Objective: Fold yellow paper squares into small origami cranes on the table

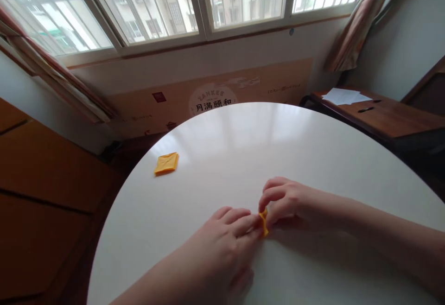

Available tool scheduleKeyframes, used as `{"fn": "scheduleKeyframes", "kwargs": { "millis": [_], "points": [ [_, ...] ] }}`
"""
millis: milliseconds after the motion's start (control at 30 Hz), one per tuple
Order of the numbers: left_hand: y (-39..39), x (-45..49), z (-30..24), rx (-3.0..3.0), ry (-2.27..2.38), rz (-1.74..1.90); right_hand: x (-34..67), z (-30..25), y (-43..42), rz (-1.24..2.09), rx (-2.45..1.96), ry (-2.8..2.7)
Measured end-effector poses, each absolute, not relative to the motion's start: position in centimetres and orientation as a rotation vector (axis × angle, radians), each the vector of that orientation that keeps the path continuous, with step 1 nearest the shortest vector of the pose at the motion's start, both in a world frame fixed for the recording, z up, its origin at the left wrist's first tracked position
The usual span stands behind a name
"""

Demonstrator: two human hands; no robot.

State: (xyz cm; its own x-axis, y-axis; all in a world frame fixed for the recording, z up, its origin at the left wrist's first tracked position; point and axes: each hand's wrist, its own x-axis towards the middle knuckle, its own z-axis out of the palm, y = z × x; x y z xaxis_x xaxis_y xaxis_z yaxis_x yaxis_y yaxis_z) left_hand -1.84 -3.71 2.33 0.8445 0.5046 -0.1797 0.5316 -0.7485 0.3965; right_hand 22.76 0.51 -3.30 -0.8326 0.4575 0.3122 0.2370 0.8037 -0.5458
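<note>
Plenty of bare white round table (278,138) is lying open ahead, its near-left rim curving close by. Both hands are meeting near the middle: left hand (219,244) and right hand (290,203) are pinching a small folded orange paper (263,220) between fingertips. Another orange piece (166,163) is sitting well apart, far left.

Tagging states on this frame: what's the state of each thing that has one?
small orange paper: creased, pinched at the table, mostly hidden.
right hand: fingers curled, grip on that paper.
left hand: fingers extended, tips touching the paper.
folded orange square: flat on the table, untouched.
white sheets: flat on the side desk.
pen: lying beside them.
</note>
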Motion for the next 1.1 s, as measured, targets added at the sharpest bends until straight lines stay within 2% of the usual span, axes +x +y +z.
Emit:
{"fn": "scheduleKeyframes", "kwargs": {
  "millis": [133,1100],
  "points": [
    [-3.2,-1.8,2.2,2.593,0.685,-0.240,22.5,-2.8,0.3,0.772,-0.532,-2.583],
    [-2.7,-2.1,1.4,2.555,0.616,-0.091,22.6,-2.6,-0.3,0.805,-0.756,-2.583]
  ]
}}
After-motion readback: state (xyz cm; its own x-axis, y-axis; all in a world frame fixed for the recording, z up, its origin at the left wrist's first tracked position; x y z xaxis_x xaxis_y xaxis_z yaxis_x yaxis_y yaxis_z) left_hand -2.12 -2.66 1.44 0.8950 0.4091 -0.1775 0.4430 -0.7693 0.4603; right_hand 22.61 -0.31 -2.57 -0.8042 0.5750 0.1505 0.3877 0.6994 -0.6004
